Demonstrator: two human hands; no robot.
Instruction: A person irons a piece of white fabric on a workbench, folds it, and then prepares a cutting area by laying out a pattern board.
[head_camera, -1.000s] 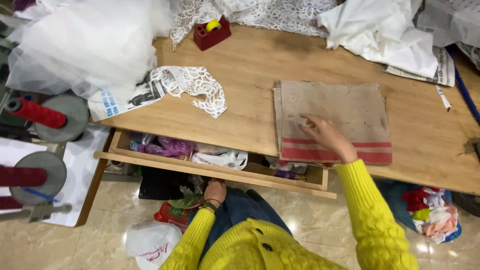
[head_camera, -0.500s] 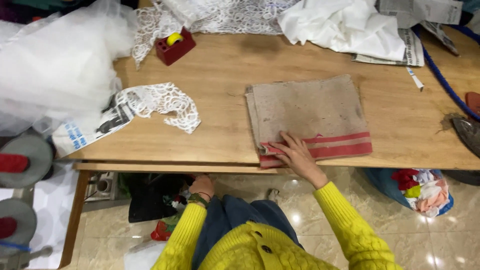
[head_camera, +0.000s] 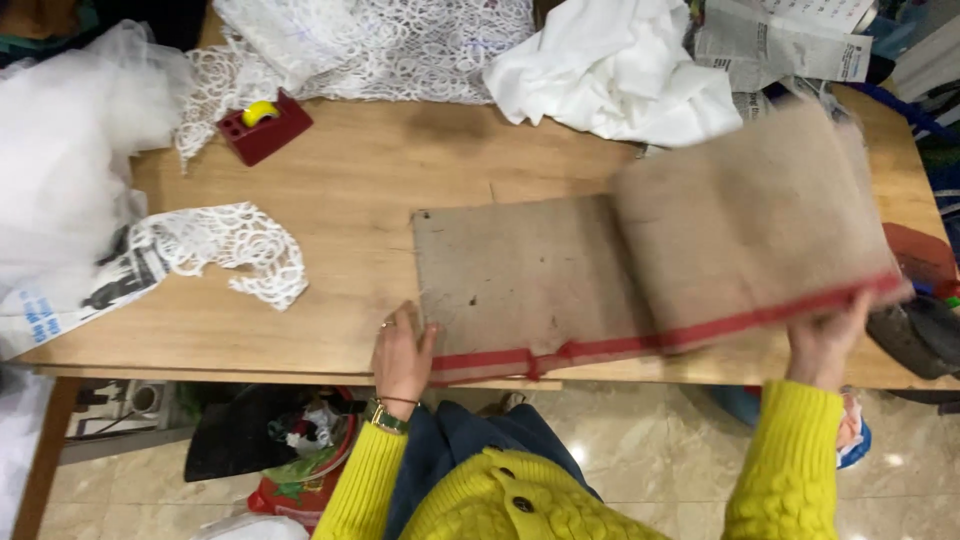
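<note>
On a light wooden desk (head_camera: 350, 190) lies a coarse beige burlap cloth with a red stripe (head_camera: 560, 285), near the front edge. Left hand (head_camera: 402, 352) presses flat, fingers spread, on the cloth's near left corner. Right hand (head_camera: 826, 338) pinches the cloth's right end, lifting it off the desk, blurred. White lace fabric (head_camera: 400, 45), a white cloth heap (head_camera: 615, 75) and a dark red block holder (head_camera: 266, 126) sit farther back. Below, a pale glossy tiled floor (head_camera: 640, 470) shows.
</note>
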